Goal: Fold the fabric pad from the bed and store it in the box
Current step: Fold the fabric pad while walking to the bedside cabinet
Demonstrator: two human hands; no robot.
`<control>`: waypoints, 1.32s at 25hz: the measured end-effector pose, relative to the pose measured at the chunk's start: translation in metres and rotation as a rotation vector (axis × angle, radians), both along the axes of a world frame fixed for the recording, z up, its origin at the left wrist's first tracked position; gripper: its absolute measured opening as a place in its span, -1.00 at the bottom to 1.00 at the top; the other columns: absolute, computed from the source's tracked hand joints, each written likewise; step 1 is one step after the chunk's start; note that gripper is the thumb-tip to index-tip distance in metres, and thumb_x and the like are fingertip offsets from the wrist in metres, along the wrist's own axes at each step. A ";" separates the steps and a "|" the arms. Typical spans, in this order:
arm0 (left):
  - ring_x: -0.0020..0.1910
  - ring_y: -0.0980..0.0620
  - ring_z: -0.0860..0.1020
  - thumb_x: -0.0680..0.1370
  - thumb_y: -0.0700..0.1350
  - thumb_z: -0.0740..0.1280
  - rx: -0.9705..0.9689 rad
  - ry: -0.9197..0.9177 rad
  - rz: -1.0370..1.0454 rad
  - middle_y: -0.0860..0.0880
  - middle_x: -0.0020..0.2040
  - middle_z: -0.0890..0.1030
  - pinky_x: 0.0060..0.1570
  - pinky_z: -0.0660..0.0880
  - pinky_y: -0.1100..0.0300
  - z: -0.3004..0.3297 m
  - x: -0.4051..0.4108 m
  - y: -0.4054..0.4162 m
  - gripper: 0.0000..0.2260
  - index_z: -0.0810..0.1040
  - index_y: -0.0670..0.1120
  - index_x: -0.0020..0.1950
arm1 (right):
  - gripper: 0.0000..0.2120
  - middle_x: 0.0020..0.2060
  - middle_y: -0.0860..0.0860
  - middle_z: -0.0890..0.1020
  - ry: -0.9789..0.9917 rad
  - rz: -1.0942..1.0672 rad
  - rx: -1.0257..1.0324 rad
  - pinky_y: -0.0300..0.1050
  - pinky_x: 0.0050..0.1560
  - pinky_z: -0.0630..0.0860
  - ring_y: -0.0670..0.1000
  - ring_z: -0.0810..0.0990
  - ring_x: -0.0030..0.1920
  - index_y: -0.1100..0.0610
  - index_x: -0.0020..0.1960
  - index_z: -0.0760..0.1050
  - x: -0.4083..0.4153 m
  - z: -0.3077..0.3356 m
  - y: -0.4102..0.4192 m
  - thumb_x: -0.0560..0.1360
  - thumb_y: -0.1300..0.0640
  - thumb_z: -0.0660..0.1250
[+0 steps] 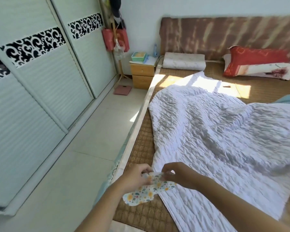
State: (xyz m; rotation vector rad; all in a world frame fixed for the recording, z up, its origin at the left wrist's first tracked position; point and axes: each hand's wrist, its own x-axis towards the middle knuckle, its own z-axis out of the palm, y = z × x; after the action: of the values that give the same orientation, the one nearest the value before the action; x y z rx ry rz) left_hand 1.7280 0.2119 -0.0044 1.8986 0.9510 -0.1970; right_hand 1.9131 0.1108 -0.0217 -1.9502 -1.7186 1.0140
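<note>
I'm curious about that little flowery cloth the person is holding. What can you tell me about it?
The fabric pad is a small, elongated piece with rounded ends, white with a print of yellow, orange and green flowers, and looks soft and thin. It is held low over the near edge of the bed. The left hand and the right hand both pinch its upper end, where a plain white flap is turned over. Its lower end hangs free towards the floor side.

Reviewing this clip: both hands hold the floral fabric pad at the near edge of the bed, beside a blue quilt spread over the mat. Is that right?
Not quite. The quilt is white, not blue, as the head view shows. The rest stands: the left hand and right hand both hold the floral fabric pad at the bed's near edge.
</note>
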 end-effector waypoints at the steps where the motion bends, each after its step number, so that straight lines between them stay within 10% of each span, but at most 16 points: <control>1: -0.02 0.12 0.58 0.40 -0.03 0.46 -0.015 -0.005 0.028 0.16 0.03 0.56 -0.16 0.53 0.24 0.006 -0.020 0.005 -0.75 0.52 0.21 0.02 | -0.82 -0.11 0.05 0.61 0.044 -0.026 0.001 -0.20 -0.09 0.43 -0.01 0.53 -0.11 0.15 -0.01 0.56 -0.016 0.006 0.007 0.49 0.04 0.36; 7: -0.29 0.14 0.52 0.39 0.02 0.47 -0.004 -0.044 0.117 0.08 -0.24 0.60 -0.25 0.42 0.26 0.021 -0.158 0.080 -0.81 0.62 -0.05 -0.10 | -0.71 -0.41 -0.14 0.42 0.068 -0.053 0.070 -0.38 -0.41 0.31 -0.24 0.38 -0.44 -0.13 -0.37 0.35 -0.130 0.024 0.092 0.46 -0.02 0.38; 12: -0.24 0.24 0.61 0.45 -0.02 0.42 -0.065 -0.087 0.147 0.18 -0.23 0.64 -0.25 0.49 0.34 0.031 -0.271 0.166 -0.94 0.59 0.10 -0.22 | -0.72 -0.42 -0.13 0.40 0.148 -0.102 0.032 -0.42 -0.47 0.32 -0.16 0.34 -0.42 -0.01 -0.35 0.38 -0.234 0.023 0.185 0.44 -0.04 0.40; 18: 0.00 -0.04 0.64 0.47 -0.01 0.40 0.060 -0.135 0.182 -0.10 -0.02 0.70 0.06 0.55 0.04 0.030 -0.350 0.257 -0.84 0.62 -0.08 -0.04 | -0.78 -0.04 0.00 0.67 0.566 -0.189 -0.053 -0.17 -0.03 0.61 0.04 0.66 0.00 -0.06 -0.07 0.61 -0.318 0.033 0.270 0.39 0.23 0.47; 23: -0.11 0.15 0.59 0.43 0.09 0.42 0.046 -0.235 0.159 0.11 -0.11 0.64 -0.09 0.45 0.23 0.023 -0.352 0.329 -0.85 0.62 0.09 -0.06 | -0.88 -0.18 -0.04 0.68 0.251 -0.149 0.149 -0.36 -0.12 0.52 -0.08 0.62 -0.14 0.09 -0.10 0.65 -0.334 0.038 0.331 0.42 0.28 0.43; 28: 0.31 0.32 0.37 0.37 0.32 0.24 -0.205 -0.354 0.090 0.25 0.33 0.44 0.30 0.29 0.29 0.026 -0.310 0.415 -0.36 0.32 0.15 0.42 | -0.89 -0.04 0.19 0.71 -0.005 0.069 0.647 0.08 0.31 0.39 0.15 0.62 0.14 0.32 -0.16 0.67 -0.313 0.047 0.399 0.38 0.44 0.39; 33: 0.01 0.14 0.58 0.46 -0.08 0.43 -0.299 -0.359 0.089 0.07 -0.02 0.66 0.08 0.51 0.25 0.026 -0.271 0.511 -0.78 0.59 -0.01 0.09 | -0.92 0.01 0.17 0.70 -0.185 0.117 0.791 0.28 0.29 0.29 0.25 0.55 0.20 0.25 -0.24 0.67 -0.286 0.052 0.488 0.35 0.38 0.42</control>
State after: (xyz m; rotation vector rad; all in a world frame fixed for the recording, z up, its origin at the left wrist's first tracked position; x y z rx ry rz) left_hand 1.4568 0.7228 0.0220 1.5468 0.7146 0.0530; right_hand 1.6273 0.5992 0.0306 -1.4544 -1.9383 0.1115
